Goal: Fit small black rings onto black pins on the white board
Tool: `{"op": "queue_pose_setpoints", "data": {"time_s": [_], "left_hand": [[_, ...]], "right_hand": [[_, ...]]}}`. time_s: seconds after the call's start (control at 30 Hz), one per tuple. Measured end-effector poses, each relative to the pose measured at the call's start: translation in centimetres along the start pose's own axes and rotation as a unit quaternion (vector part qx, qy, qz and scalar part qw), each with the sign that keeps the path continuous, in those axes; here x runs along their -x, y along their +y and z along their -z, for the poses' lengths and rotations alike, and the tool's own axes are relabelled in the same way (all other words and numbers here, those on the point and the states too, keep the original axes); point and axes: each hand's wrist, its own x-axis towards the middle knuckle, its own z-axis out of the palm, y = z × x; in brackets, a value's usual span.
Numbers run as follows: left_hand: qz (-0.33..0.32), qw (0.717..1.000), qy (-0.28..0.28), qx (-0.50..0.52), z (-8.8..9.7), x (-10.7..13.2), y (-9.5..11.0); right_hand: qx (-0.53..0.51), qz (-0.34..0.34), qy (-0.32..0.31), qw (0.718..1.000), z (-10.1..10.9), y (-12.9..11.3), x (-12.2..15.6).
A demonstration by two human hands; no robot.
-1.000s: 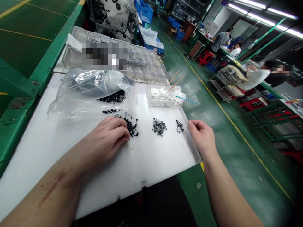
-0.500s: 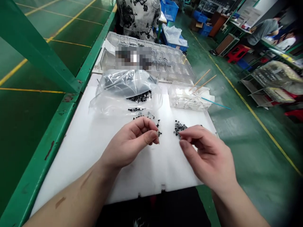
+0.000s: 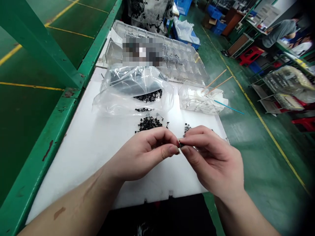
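My left hand (image 3: 145,154) and my right hand (image 3: 216,160) meet above the white tabletop, their fingertips almost touching. A tiny dark part (image 3: 181,144) shows between them, pinched by the right thumb and forefinger. The left thumb and forefinger are closed against its near side and cover most of whatever they grip. Just beyond the left hand is a heap of thin black plastic pieces (image 3: 150,124). Small black and grey ring-like pieces (image 3: 187,126) lie behind the right hand, which partly hides them.
A clear plastic bag (image 3: 133,82) with more black pieces lies further back. To its right, a clear box (image 3: 194,101) holds white paper and several thin sticks. Compartment trays (image 3: 182,49) stand at the far end, a person behind them. A green metal beam (image 3: 73,108) borders the left.
The two hands have come together, the left moving right until its fingertips meet the right ones. The view has shifted slightly, and more of the black heap shows.
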Motion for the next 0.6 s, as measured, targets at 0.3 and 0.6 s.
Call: {"op": "queue_pose_setpoints", "data": {"time_s": [0.3, 0.6], "left_hand": [[-0.009, 0.997, 0.025, -0.072, -0.5, 0.3, 0.1], [-0.031, 0.986, 0.112, -0.122, -1.3, 0.5, 0.3]], "right_hand": [[-0.068, -0.046, 0.052, 0.995, -1.5, 0.2, 0.7], [-0.036, -0.044, 0.093, 0.994, -2.3, -0.1, 1.2]]}}
